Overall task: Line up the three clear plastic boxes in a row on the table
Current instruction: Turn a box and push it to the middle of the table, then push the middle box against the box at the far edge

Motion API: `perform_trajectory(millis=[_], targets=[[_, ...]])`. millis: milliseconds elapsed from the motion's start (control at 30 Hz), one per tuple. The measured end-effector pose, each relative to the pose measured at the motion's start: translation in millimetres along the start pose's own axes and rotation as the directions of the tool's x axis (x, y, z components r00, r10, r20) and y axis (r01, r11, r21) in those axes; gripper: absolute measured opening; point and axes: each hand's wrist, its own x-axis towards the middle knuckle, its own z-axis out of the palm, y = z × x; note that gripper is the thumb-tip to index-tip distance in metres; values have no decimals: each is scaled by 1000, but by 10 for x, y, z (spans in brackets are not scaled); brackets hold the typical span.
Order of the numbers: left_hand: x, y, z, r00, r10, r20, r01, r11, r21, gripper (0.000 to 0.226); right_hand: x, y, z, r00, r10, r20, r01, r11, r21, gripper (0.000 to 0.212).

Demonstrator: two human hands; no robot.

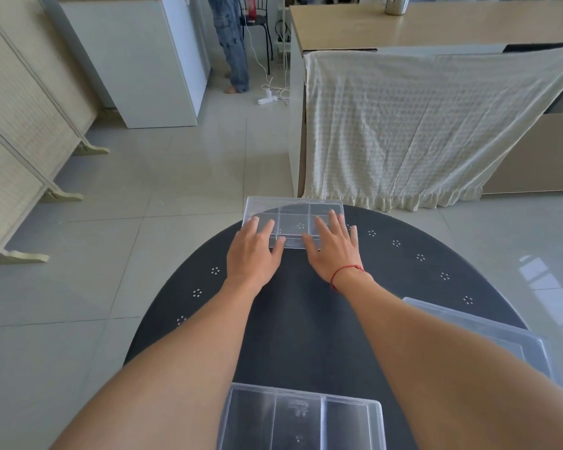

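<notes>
A clear compartmented box [294, 213] lies at the far edge of the dark oval table [306, 306]. My left hand [255, 251] rests flat on its near left corner, fingers spread. My right hand [333, 245], with a red string at the wrist, lies flat on its near right part. A second clear box [301, 417] sits at the table's near edge between my forearms. The third clear box [488, 332] lies at the right edge, partly hidden behind my right forearm.
A cabinet draped with a cream cloth [420, 125] stands just beyond the table. A white cabinet [137, 60] and a folding screen [20, 125] stand at the left. A person [231, 43] stands far back near cables on the tiled floor.
</notes>
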Motion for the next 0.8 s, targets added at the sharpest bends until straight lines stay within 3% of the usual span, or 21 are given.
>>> perform_trajectory(millis=[233,467,667,800], targets=[[-592,356,-146,994,11,109,-5,999,-50,53,-638,137,-372,989,148,14,-149,987,61,66],[-1019,1162,-19,964,107,245,-71,986,-149,54,-1324,812,-728,945,325,-23,-324,945,46,66],[-1370,1649,243,922,140,362,-81,982,-173,59,-1920,1530,-888,810,586,-34,-583,809,72,70],[-1549,1812,394,897,84,435,35,966,-258,67,-2203,1758,-885,675,732,86,-725,637,262,83]])
